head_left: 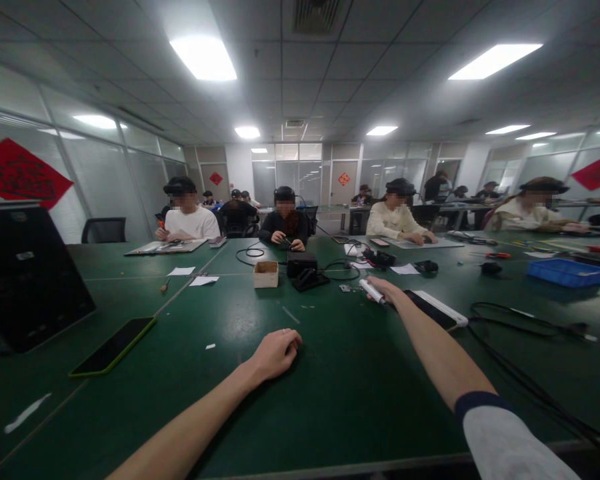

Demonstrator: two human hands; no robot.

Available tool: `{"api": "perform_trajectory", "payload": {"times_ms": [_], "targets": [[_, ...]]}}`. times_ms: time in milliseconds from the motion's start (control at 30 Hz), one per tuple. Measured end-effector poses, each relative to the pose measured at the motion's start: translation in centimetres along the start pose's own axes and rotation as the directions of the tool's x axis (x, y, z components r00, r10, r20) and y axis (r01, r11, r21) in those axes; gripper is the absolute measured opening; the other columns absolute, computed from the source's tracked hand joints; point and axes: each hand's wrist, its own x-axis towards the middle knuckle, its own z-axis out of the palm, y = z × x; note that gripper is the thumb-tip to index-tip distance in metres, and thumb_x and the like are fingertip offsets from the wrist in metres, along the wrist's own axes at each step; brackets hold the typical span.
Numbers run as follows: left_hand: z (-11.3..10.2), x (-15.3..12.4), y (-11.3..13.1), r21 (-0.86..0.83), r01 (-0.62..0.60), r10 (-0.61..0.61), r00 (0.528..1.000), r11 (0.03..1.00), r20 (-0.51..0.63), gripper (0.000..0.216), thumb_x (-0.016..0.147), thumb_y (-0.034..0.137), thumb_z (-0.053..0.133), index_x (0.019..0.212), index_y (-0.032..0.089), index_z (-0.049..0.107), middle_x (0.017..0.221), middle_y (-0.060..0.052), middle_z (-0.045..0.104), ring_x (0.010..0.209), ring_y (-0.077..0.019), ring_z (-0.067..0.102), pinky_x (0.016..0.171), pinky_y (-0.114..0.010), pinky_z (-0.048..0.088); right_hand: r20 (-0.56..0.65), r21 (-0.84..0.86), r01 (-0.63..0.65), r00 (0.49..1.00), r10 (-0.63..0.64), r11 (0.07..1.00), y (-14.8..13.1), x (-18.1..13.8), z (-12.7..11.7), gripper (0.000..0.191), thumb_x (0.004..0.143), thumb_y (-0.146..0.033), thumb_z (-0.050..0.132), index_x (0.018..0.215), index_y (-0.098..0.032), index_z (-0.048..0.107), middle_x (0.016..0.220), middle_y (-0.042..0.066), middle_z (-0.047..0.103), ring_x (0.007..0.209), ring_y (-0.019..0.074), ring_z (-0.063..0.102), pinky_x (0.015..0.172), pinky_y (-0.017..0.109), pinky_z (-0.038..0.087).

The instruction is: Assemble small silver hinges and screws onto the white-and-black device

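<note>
My left hand rests on the green table top with its fingers curled in, and nothing shows in it. Further out to the right, my right hand is closed around a white stick-like object whose kind I cannot make out. Several small loose pieces lie just left of that hand. Partly behind my right forearm is a flat device with a dark panel and a white edge. A small scrap of white paper lies left of my left hand.
A phone in a green case and a black HP computer case are on the left. An open small box stands ahead beside a black device. Black cables and a blue tray lie right. Co-workers sit opposite.
</note>
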Motion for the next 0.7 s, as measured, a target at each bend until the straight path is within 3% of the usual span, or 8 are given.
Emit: {"api": "perform_trajectory", "payload": {"times_ms": [500,700], "targets": [[-0.4,0.0,0.5,0.006,-0.014,0.014,1.000,1.000,-0.002,0.022,0.081,0.008,0.043,0.095,0.017,0.057,0.087,-0.003,0.062,0.079,-0.0152,0.058,0.072,-0.026,0.045,-0.064,-0.049,0.049,0.997,-0.052,0.998,0.1,-1.9,0.6,0.035,0.086,-0.041,0.049,0.095,-0.007,0.053,0.063,0.009,0.060,0.047,0.0175,0.059,0.038,0.024,0.047],[-0.5,0.0,1.1,0.011,-0.003,0.003,1.000,1.000,-0.006,0.017,0.085,0.016,0.045,0.098,0.018,0.055,0.090,-0.002,0.060,0.078,-0.0145,0.057,0.071,-0.025,0.043,-0.095,-0.184,0.107,0.987,-0.126,0.977,-0.8,-3.5,1.1,0.035,0.086,-0.043,0.050,0.087,-0.008,0.056,0.064,0.011,0.062,0.053,0.0190,0.062,0.044,0.025,0.049]]}}
